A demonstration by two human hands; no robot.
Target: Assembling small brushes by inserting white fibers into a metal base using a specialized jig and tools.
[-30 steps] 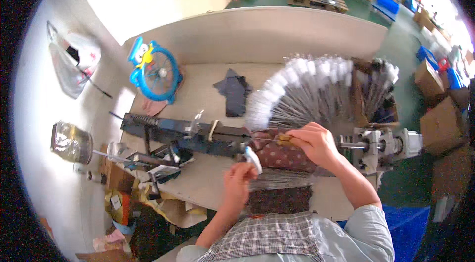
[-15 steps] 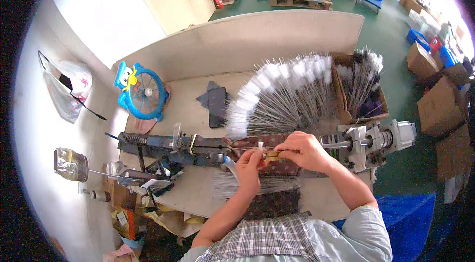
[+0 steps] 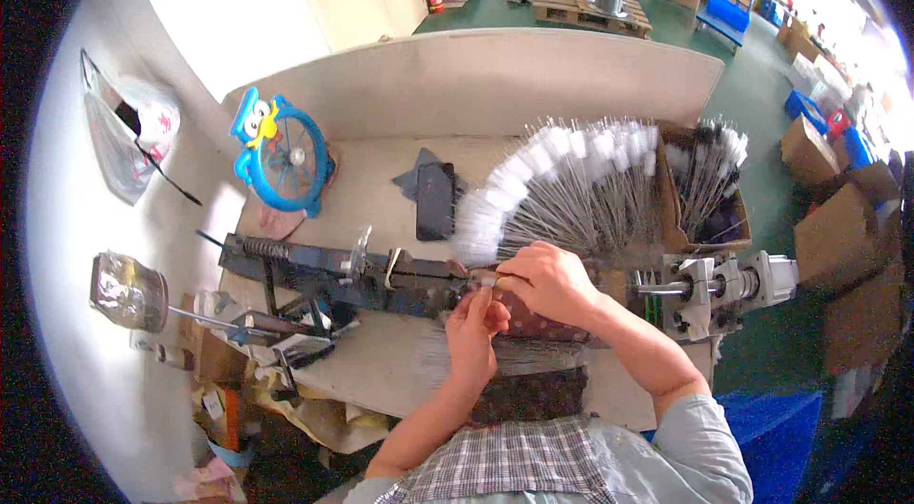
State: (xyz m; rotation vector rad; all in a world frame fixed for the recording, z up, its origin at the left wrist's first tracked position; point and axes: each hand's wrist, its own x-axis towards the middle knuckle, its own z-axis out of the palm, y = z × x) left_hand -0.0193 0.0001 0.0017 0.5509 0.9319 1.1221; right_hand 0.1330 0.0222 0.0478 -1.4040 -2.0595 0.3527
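My left hand (image 3: 476,325) is closed, thumb and fingertips pinched together beside the black metal bar of the bench machine (image 3: 333,277). From the right, my right hand (image 3: 549,283) meets it with its fingers also pinched. A small whitish piece (image 3: 487,277) shows between the fingertips, too small to name. Below both hands is a dark red patterned cloth (image 3: 545,317), partly covered by my right hand. Behind them fan out several thin wire brushes (image 3: 571,195) with white bristle heads. Bare thin wires (image 3: 533,353) lie nearer to me.
A cardboard box (image 3: 674,218) with dark-tipped wire brushes stands at the back right. To the right is a metal clamp and shaft assembly (image 3: 728,285). A phone (image 3: 435,204) and a blue bird-shaped fan (image 3: 297,158) sit at the back left. A low board (image 3: 514,76) edges the bench.
Both hands have moved left, closer to the black bar, and their fingertips have come together. The pale tube-like piece beside my left hand no longer shows. The view has shifted slightly.
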